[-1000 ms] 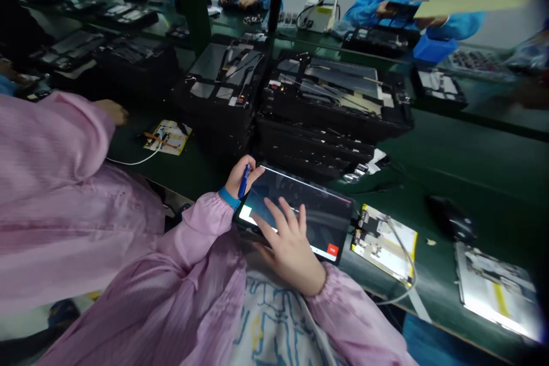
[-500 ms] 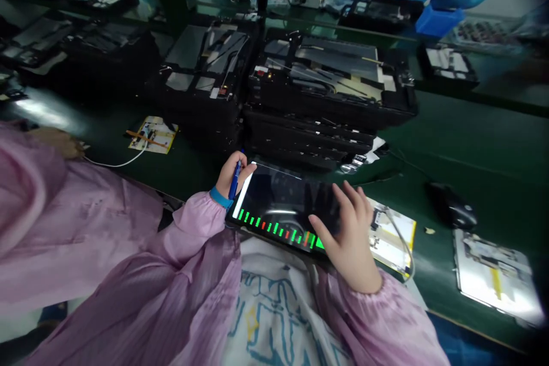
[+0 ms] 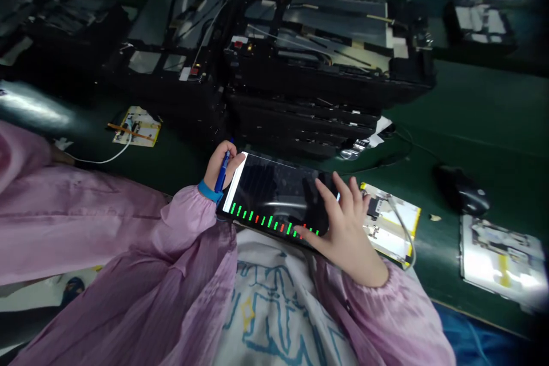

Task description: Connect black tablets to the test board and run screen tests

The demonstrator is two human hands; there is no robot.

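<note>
The tablet display [image 3: 278, 186] lies between the person's two hands, close against the shirt at the near edge of the green bench [image 3: 472, 120]; whether the bench carries it fully cannot be told. Its screen is lit, with a white strip [image 3: 235, 183] down the left edge and short green and red bars along the near edge.

The left hand [image 3: 221, 164] is curled around a blue pen [image 3: 222, 172], its thumb at the display's far left corner. That corner seems best steadied with light pressure, and the pen is best angled clear of the glass so that its hard barrel neither scratches nor presses the panel.

The right hand [image 3: 349, 234] grasps nothing: its fingers are spread over the right part of the screen, though contact with the glass cannot be told. Light, flat fingertips would suit the panel, with the palm lifted so the bars remain readable.

Just beside the right hand sits a yellow-edged circuit assembly [image 3: 390, 223] with a pale cable [image 3: 402, 227] over it. Any link to the display is hidden, so it seems wise not to tug or twist the panel.

Farther right are a black mouse [image 3: 465, 193] and an opened silver case [image 3: 501, 263]; beyond the display stand stacked dark housings [image 3: 330, 40].
</note>
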